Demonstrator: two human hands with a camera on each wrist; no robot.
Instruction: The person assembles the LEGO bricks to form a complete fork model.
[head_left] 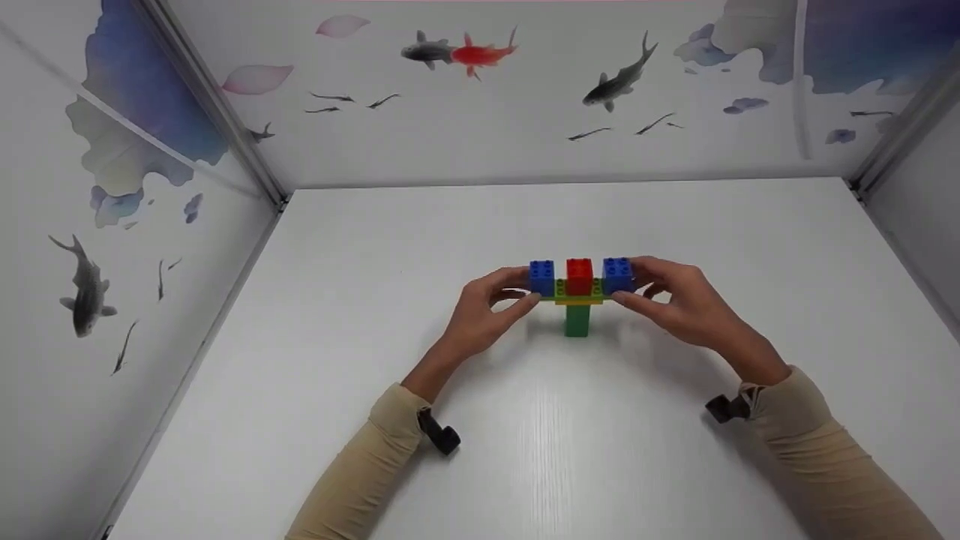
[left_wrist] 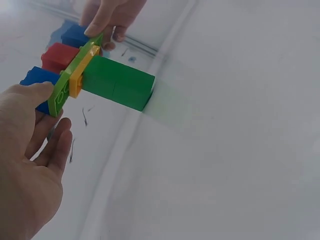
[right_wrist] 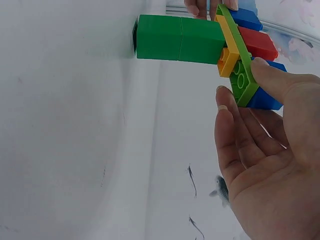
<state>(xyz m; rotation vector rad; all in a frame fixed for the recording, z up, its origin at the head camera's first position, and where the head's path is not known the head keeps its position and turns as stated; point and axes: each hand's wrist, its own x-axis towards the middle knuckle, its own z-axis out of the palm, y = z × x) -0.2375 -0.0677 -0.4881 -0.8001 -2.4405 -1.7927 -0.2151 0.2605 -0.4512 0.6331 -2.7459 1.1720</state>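
A T-shaped toy brick structure is upright over the white table [head_left: 480, 450], its foot right at the tabletop. Two stacked green bricks [right_wrist: 180, 40] form its column, with a yellow plate [left_wrist: 76, 82] above them. Across that lies a long lime-green plate [right_wrist: 242, 75]. On top sit a left blue brick [head_left: 541, 278], a red brick [head_left: 579, 277] in the middle and a right blue brick [head_left: 617, 275]. My left hand [head_left: 484, 311] pinches the left end, thumb in front and fingers behind. My right hand [head_left: 682, 304] grips the right end the same way.
White panels painted with fish and blue patches enclose the table at the left [head_left: 150, 300], the back [head_left: 525, 142] and the right [head_left: 922, 202]. A small black camera [head_left: 441, 433] sits on the left wrist, another black camera [head_left: 726, 408] on the right.
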